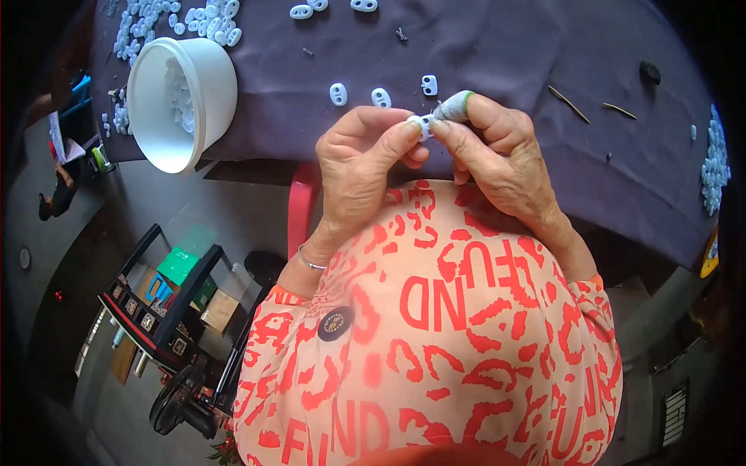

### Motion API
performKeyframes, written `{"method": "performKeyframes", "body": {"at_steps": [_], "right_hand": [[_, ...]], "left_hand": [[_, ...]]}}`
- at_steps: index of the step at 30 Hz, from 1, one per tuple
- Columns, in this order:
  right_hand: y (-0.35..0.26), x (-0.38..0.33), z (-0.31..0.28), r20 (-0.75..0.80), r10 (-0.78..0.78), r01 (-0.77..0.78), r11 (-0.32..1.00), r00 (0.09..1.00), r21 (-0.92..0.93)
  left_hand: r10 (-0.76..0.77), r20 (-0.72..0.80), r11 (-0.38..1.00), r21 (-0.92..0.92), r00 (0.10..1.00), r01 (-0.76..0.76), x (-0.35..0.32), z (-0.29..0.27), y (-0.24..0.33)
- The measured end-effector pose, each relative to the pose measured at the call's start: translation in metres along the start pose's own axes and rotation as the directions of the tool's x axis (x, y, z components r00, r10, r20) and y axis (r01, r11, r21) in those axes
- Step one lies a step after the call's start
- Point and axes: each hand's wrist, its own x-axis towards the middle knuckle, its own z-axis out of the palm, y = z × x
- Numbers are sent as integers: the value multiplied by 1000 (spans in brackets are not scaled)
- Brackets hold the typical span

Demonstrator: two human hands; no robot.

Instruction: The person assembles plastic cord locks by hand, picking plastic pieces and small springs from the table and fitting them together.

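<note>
Above the table's near edge, both hands meet at one small white two-hole plastic piece (424, 124) that resembles a cord lock. The thumb and fingers of my left hand (361, 151) pinch its left side. My right hand (497, 147) grips the right side between thumb and index finger, and that index finger wears a grey-white cloth cover (454, 107) with a green edge. Fingertips hide part of the piece. Just beyond lie two oval white pieces, one (338, 94) to the left and another (381, 97) nearer my fingers, plus a squarer piece (429, 85) with dark openings.
A white tub (214, 97) with small white parts inside lies tilted at the left. Behind it spreads a heap of two-hole pieces (144, 23). Pale small parts (713, 167) are piled at the right edge. Two thin sticks, one here (569, 104), and a black lump (650, 73) rest on the dark cloth (513, 46).
</note>
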Motion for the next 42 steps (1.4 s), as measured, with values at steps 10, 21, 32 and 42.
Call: {"method": "performKeyframes", "body": {"at_steps": [10,21,32,42], "right_hand": [[-8,5,-2,28,33,-34,999,999,34],[-13,1,7,-21,-198,191,965,980,-180],[-9,1,0,4,-160,159,976,987,-149],[-3,3,-1,51,-171,177,973,984,-147]], "left_hand": [[59,-22,998,33,998,-58,1,6,5],[-2,74,984,-178,997,15,1,-5,4],[28,85,1000,-3,996,-28,-1,-2,6],[59,36,995,72,998,-61,-4,-1,2]]}}
